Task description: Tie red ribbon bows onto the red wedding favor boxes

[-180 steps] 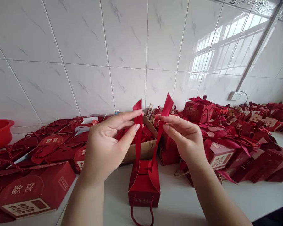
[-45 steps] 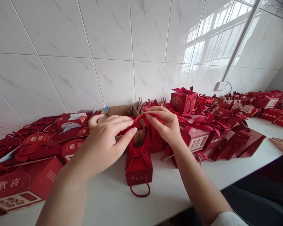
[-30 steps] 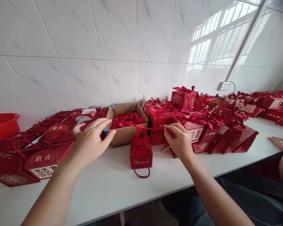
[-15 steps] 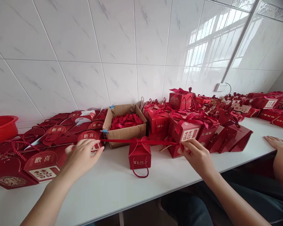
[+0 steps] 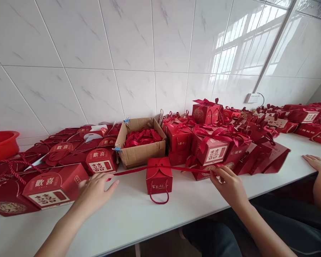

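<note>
Head view. A small red box [image 5: 159,182] stands upright on the white worktop [image 5: 128,217], midway between two bare hands, its cord handle [image 5: 159,202] hanging down the near face. A narrow red ribbon [image 5: 132,171] passes over the top of the box and extends nearly straight to either side. The left hand [image 5: 96,189] has the ribbon's one end among its fingers; the thumb stands apart from the forefinger, so the grip is loose-looking yet has hold. The right hand [image 5: 228,184] pinches the other end, thumb against fingertips, in a closed grip.

State of the work: the top flaps are folded together and the ribbon lies drawn close over them; whether it is knotted or merely crossed there cannot be told. No bow is present on this box, in contrast to the bow-topped boxes [image 5: 210,146] at right, so the tying appears only partly complete.

Surroundings: behind the small box, a cardboard carton [image 5: 144,153] contains a heap of loose ribbons [image 5: 143,137]. Boxes without bows [image 5: 50,185] lie at left. At far right, another person's hand [image 5: 317,164] rests on the worktop.
</note>
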### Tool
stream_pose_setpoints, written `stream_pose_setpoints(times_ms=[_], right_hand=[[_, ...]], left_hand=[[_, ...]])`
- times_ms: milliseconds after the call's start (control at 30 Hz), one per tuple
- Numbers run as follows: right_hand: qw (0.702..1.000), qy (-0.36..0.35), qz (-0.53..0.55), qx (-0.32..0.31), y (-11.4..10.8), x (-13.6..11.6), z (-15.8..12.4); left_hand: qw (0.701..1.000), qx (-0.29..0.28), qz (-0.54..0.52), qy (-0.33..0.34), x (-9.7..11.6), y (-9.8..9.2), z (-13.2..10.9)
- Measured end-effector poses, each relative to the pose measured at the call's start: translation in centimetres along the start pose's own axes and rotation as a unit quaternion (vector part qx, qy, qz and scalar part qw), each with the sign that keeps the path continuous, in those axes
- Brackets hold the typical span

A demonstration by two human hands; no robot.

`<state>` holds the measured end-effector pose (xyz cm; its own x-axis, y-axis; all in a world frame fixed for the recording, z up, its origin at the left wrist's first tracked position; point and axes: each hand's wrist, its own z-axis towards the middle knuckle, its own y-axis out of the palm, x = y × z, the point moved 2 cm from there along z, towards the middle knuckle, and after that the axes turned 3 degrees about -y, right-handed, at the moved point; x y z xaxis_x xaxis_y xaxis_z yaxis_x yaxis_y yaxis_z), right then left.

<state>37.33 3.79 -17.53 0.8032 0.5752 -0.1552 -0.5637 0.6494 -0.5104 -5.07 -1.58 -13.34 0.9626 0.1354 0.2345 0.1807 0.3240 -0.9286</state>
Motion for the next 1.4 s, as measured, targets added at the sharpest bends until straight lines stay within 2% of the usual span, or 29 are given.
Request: stream_pose_setpoints(times_ms=[100,167,233,267,300,367,467,567,667,800,900,1000,1233,1400], right_hand=[[0.999,-0.019,0.018,0.026,-0.8,-1.7,0.5],[0.995,-0.063,0.048,0.055,-1.4,-3.6,1.1],[0.988,-0.096,0.101,0.057,-1.5,-5.8,1.9],[0.985,-0.092,0.141,0.04,-1.1,-6.8,2.4],[0.98,-0.072,0.187,0.01,-0.4,-7.7,2.9],[0.96,0.012,0.268,-0.075,1.7,-9.1,3.9],[0.928,0.129,0.304,-0.174,5.3,-9.9,4.7],[0.913,0.171,0.311,-0.201,7.7,-9.6,5.3],[0.889,0.208,0.335,-0.234,9.0,-8.9,5.4],[0.832,0.251,0.403,-0.288,9.8,-8.7,5.2],[0.778,0.285,0.455,-0.326,10.2,-8.9,5.0],[0.74,0.315,0.486,-0.341,10.3,-9.0,5.1],[0.695,0.336,0.534,-0.345,10.0,-8.5,5.4],[0.658,0.359,0.567,-0.343,10.2,-8.3,5.2]], left_hand=[[1.0,-0.013,-0.016,0.013,1.1,-0.4,-0.4],[0.998,0.026,-0.048,0.035,2.7,-0.8,-0.3],[0.988,0.065,-0.131,0.052,4.5,-1.0,0.2],[0.978,0.063,-0.193,0.055,5.5,-0.8,0.6],[0.962,0.046,-0.265,0.054,6.4,-0.4,1.1],[0.943,0.012,-0.328,0.05,7.8,0.5,2.1],[0.923,-0.02,-0.382,0.033,9.0,2.1,3.0],[0.901,-0.036,-0.432,0.02,9.1,3.3,3.0],[0.881,-0.052,-0.471,0.003,8.9,4.0,2.7],[0.854,-0.081,-0.512,-0.034,8.9,4.3,2.4],[0.833,-0.106,-0.54,-0.063,8.9,4.6,2.3],[0.813,-0.144,-0.557,-0.09,8.9,4.8,2.3],[0.799,-0.229,-0.542,-0.126,8.7,4.7,2.5],[0.795,-0.241,-0.54,-0.134,8.6,5.0,2.7]])
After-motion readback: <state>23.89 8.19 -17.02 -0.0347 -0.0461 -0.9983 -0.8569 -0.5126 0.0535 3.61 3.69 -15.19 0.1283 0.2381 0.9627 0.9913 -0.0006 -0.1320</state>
